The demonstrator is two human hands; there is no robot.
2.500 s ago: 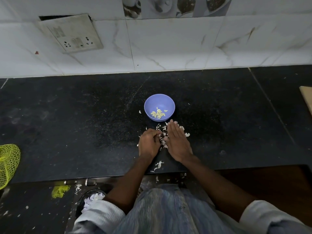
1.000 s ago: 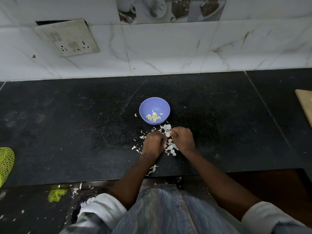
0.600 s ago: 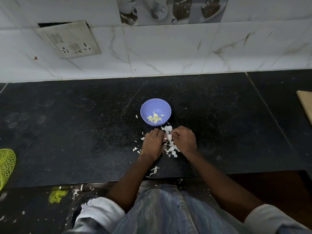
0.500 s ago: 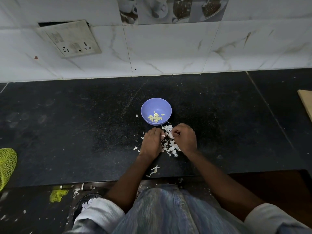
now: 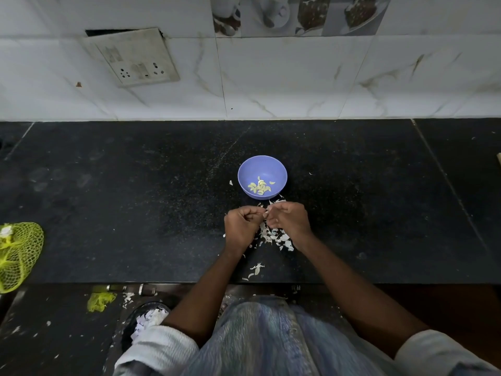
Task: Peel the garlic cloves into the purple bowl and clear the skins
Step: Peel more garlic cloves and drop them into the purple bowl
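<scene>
Lying at the far left edge of the counter (image 5: 135, 213), a yellow-green net bag (image 5: 19, 256) spills partly off the front. Below the counter edge, a yellow-green scrap (image 5: 100, 301) sits on the dark floor among white flecks, and just right of it a dark bin (image 5: 143, 321) holds white skins. Up on the tiled wall (image 5: 298, 77), a grubby socket plate (image 5: 135, 59) hangs askew. Near the middle of the counter, the left hand (image 5: 241, 226) is raised a little, fingers curled in, pinching a small pale bit at its fingertips; whether that bit is a clove or a skin I cannot tell. Touching it fingertip to fingertip, the right hand (image 5: 291, 221) is curled too and pinches the same small piece. Under and between both hands lies a heap of skins (image 5: 273, 236), with a few more (image 5: 256, 270) nearer the counter's front edge. Just beyond the hands stands the bowl (image 5: 262, 176), purple, upright, with peeled cloves (image 5: 259, 187) in its bottom. At the far right edge a sliver of a pale board (image 5: 498, 160) shows
</scene>
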